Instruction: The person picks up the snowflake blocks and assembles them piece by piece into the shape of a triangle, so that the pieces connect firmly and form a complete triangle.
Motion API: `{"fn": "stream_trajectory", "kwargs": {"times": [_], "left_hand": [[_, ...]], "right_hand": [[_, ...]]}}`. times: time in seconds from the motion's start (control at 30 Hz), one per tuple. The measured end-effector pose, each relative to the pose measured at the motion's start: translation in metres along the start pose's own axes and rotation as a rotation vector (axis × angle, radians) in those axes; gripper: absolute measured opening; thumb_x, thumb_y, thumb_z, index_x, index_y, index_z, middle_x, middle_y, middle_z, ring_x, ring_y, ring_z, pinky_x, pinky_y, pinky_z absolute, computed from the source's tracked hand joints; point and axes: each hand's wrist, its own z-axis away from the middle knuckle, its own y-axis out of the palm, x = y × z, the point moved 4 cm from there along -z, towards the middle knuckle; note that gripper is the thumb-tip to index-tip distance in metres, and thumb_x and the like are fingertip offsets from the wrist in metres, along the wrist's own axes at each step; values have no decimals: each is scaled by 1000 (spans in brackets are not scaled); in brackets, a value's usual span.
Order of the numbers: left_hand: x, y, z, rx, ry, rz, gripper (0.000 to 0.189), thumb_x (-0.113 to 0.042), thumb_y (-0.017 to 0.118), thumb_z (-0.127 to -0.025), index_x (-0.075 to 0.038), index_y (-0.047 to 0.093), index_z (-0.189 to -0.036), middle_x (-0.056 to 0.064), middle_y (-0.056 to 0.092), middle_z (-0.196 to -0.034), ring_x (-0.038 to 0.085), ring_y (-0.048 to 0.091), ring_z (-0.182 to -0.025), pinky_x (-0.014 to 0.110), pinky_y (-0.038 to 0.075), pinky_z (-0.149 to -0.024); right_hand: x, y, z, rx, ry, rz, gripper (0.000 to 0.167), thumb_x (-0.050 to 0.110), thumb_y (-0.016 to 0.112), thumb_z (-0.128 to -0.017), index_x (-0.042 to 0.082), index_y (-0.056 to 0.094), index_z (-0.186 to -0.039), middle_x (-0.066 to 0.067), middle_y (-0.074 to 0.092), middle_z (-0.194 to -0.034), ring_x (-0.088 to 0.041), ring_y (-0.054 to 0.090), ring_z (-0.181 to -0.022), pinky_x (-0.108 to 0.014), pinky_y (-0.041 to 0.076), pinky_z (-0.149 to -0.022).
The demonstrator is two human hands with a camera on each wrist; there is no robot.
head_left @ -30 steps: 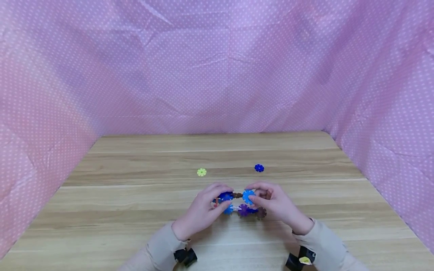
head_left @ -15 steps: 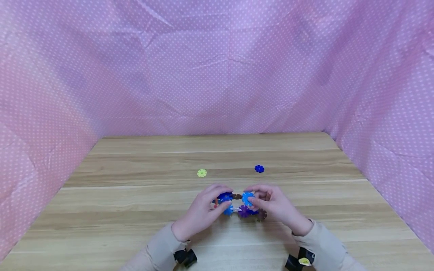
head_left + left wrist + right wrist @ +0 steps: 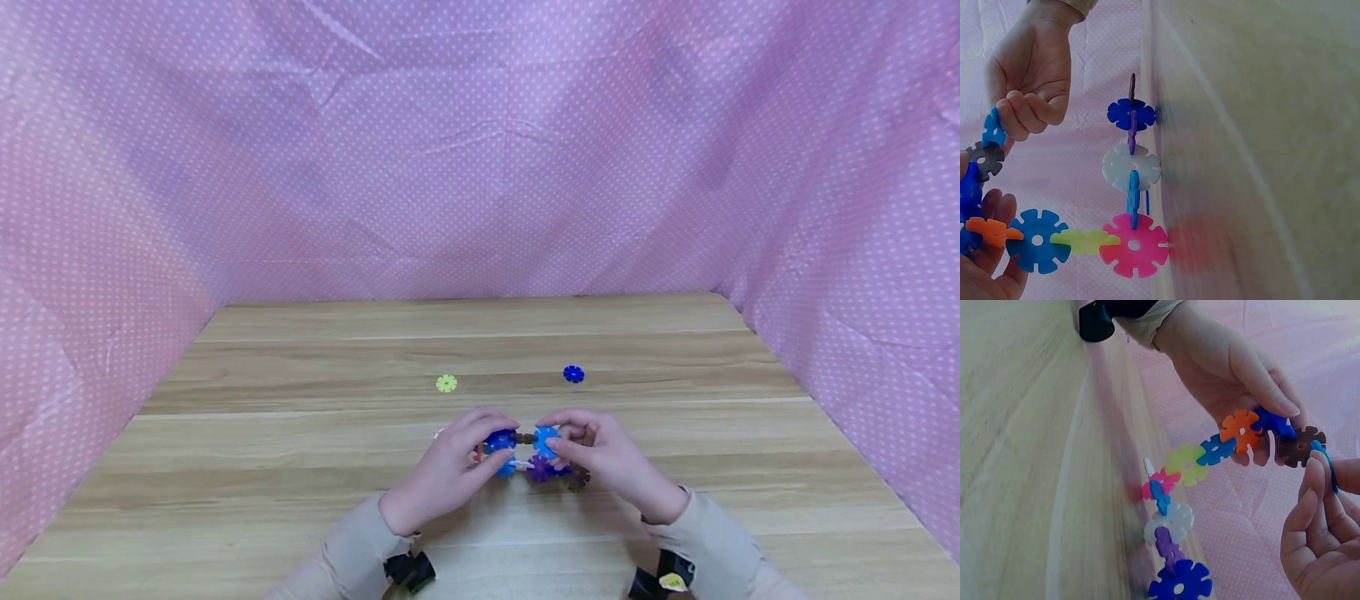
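Observation:
A chain of notched plastic snowflake discs hangs between the hands, bent into a loop open at one end. My left hand [image 3: 453, 458] grips a dark blue disc [image 3: 1275, 422] of it between thumb and fingers. My right hand [image 3: 607, 454] pinches a light blue disc [image 3: 546, 442], which meets the brown disc [image 3: 1302, 447] joined beside the dark blue one. From the left hand the chain continues through orange [image 3: 991, 231], blue [image 3: 1038, 240], yellow [image 3: 1087, 240] and pink [image 3: 1134, 245] discs. White [image 3: 1130, 165] and purple [image 3: 1133, 131] ones follow lower down the chain, close over the tabletop.
Loose on the wooden table [image 3: 300, 358] beyond the hands lie a yellow-green disc [image 3: 446, 383] and a dark blue disc [image 3: 573, 374]. A pink dotted cloth [image 3: 480, 167] walls the back and both sides. Black straps with small devices sit at both wrists.
The right hand has moved very slightly left with the light blue disc, toward the left hand. The dark blue disc is turned a little, and a pale edge now shows left of the left hand.

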Motion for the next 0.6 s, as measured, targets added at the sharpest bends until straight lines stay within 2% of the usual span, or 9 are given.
{"fn": "stream_trajectory", "kwargs": {"times": [0.17, 0.43, 0.6], "left_hand": [[0, 0, 0, 5, 11, 25, 32, -14, 66, -89, -4, 60, -119, 4, 61, -116, 15, 60, -103, 28, 53, -86], [2, 0, 0, -4, 13, 57, 30, -14, 68, -87, -5, 61, -114, 7, 62, -111, 14, 61, -97, 22, 54, -82], [0, 0, -2, 5, 3, 63, 29, -12, 68, -86, -4, 61, -114, 9, 63, -110, 13, 61, -96, 23, 54, -82]], "right_hand": [[4, 2, 1, -11, -4, 3, 29, 7, 62, -90, -11, 58, -112, 0, 59, -70, -9, 63, -66, -24, 52, -57], [7, 8, 0, -47, -17, 61, 24, 3, 64, -87, -9, 61, -107, -5, 60, -68, -7, 58, -59, -19, 43, -47], [8, 9, -1, -65, 7, 77, 21, 3, 63, -88, -7, 62, -106, -7, 60, -69, -15, 62, -63, -24, 50, -53]]}}
